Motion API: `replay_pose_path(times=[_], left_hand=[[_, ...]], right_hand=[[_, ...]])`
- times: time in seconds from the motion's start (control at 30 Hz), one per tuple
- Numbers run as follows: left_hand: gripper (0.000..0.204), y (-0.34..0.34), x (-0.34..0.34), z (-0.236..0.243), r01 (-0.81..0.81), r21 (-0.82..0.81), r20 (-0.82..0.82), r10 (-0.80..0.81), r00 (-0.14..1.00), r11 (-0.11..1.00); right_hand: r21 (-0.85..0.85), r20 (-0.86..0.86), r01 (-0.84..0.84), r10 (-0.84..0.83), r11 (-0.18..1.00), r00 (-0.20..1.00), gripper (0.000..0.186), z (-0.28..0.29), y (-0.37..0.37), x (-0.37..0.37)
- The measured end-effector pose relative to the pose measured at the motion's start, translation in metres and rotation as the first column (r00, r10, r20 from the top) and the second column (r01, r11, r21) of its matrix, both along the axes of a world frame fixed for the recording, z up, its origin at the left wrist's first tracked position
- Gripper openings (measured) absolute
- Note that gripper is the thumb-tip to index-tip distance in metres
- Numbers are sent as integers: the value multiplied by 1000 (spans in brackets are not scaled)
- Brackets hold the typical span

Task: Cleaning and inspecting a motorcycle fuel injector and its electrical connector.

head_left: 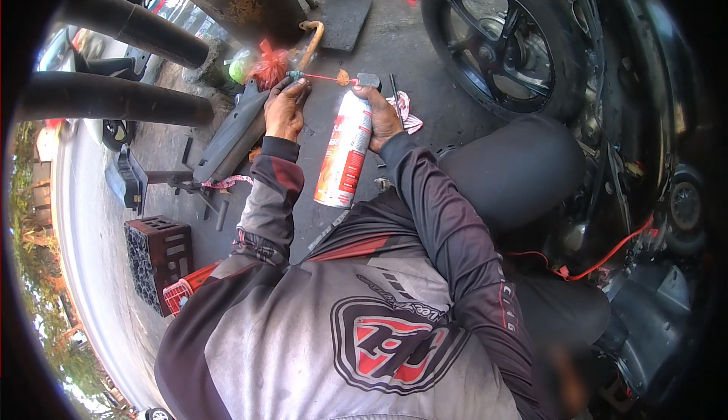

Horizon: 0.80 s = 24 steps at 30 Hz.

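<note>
My left hand (285, 113) has its fingertips closed on a small dark greenish part (296, 75). My right hand (383, 119) grips an upright white, red and orange spray can (340, 162) near its top, thumb by the nozzle. A thin red straw (322, 77) reaches from the nozzle leftward toward the small part; whether they touch I cannot tell. A small tan object (343, 78) appears beside the straw. A red-and-white rag (408, 116) lies right of the can. A long dark plastic panel (227, 141) lies left of my left hand.
A motorbike wheel (474, 86) and dark bodywork fill the right, beside my knee. Thick posts (114, 101) stand upper left near red (269, 63) and green (240, 66) plastic bags. A dark crate (155, 257) sits lower left, with a road (87, 253) beyond.
</note>
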State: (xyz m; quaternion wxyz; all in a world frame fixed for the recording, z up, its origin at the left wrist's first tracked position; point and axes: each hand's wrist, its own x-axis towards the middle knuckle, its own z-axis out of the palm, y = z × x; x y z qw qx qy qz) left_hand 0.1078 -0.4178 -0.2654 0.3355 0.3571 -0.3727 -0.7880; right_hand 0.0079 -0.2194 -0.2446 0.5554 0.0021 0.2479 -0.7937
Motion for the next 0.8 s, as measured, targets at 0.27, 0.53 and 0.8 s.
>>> replay_pose_path(times=[0.27,0.53,0.8], left_hand=[[32,-12,7,11,-87,-126,24,91,996,988],[18,-12,11,-2,337,-748,536,220,815,571],[18,-3,4,-2,414,-784,581,314,750,462]], right_hand=[[118,-274,106,-71,987,959,38,10,6,4],[302,-938,258,238,918,250,51,30,17,14],[261,-953,267,203,928,227,53,36,20,15]])
